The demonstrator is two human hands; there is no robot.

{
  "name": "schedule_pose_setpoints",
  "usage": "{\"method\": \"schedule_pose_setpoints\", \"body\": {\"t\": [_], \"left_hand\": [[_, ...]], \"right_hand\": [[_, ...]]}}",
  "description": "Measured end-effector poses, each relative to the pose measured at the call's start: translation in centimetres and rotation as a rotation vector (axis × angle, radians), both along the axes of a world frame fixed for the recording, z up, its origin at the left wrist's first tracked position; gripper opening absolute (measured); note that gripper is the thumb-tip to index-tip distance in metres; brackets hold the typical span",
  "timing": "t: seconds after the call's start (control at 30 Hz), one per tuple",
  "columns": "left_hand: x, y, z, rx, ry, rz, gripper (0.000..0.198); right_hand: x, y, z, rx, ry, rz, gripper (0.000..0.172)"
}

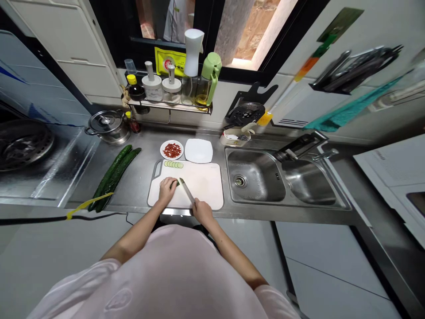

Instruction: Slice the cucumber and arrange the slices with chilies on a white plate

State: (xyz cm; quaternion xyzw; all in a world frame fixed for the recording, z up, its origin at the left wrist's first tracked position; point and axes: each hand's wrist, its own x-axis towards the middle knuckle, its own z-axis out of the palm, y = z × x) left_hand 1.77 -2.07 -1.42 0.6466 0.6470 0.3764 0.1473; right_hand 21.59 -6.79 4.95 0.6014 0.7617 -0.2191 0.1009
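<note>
On the white cutting board [206,188], my left hand [167,190] is closed over a short piece of cucumber [175,183], mostly hidden under the fingers. My right hand [202,210] grips the handle of a kitchen knife [187,191], its blade pointing away from me toward the cucumber piece. Whether the blade touches the cucumber, I cannot tell. A row of overlapping cucumber slices [173,164] lies along the board's far left edge. Just behind the board stand a white plate of chopped red pieces [172,150] and a square white plate [198,151].
Two long cucumbers [117,175] lie on the steel counter to the left, near a lidded pot [109,126]. A double sink [257,175] is at the right. Seasoning jars and bottles crowd a wall rack [169,105]. A black cable [36,220] crosses at lower left.
</note>
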Motion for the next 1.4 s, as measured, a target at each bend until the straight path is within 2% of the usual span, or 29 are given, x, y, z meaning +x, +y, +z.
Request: {"method": "schedule_pose_setpoints", "body": {"t": [0.17, 0.33, 0.5, 0.67, 0.73, 0.93, 1.13, 1.27, 1.4], "left_hand": [[0.1, -0.2, 0.3, -0.026, -0.014, 0.016, 0.024], [0.2, -0.5, 0.6, -0.028, -0.033, 0.027, 0.025], [0.2, -0.5, 1.3, 0.005, -0.089, 0.117, 0.026], [0.5, 0.3, 3.1, 0.025, -0.119, 0.152, 0.030], [0.8, 0.8, 4.0, 0.018, -0.080, 0.104, 0.032], [1.5, 2.1, 6.3, -0.049, 0.100, -0.147, 0.049], [1.4, 3.3, 7.8, -0.094, 0.166, -0.362, 0.038], [1.6, 3.6, 8.1, -0.092, 0.152, -0.414, 0.033], [2.2, 3.6, 7.6, -0.097, 0.081, -0.392, 0.017]], "right_hand": [[0.7, 0.4, 0.6, 0.017, -0.025, -0.042, 0.025], [1.5, 1.1, 0.4, 0.068, -0.067, -0.096, 0.027], [2.3, 1.7, 0.4, 0.255, -0.066, -0.145, 0.028], [2.8, 2.2, 0.8, 0.420, -0.079, -0.158, 0.042], [3.0, 2.4, 0.8, 0.460, -0.078, -0.150, 0.044], [3.4, 2.4, 1.1, 0.571, -0.059, -0.081, 0.048], [3.9, 2.2, 1.7, 0.638, -0.035, -0.024, 0.046], [4.1, 2.2, 1.5, 0.640, -0.035, -0.022, 0.045], [4.7, 2.1, 0.9, 0.617, -0.059, -0.045, 0.046]]}}
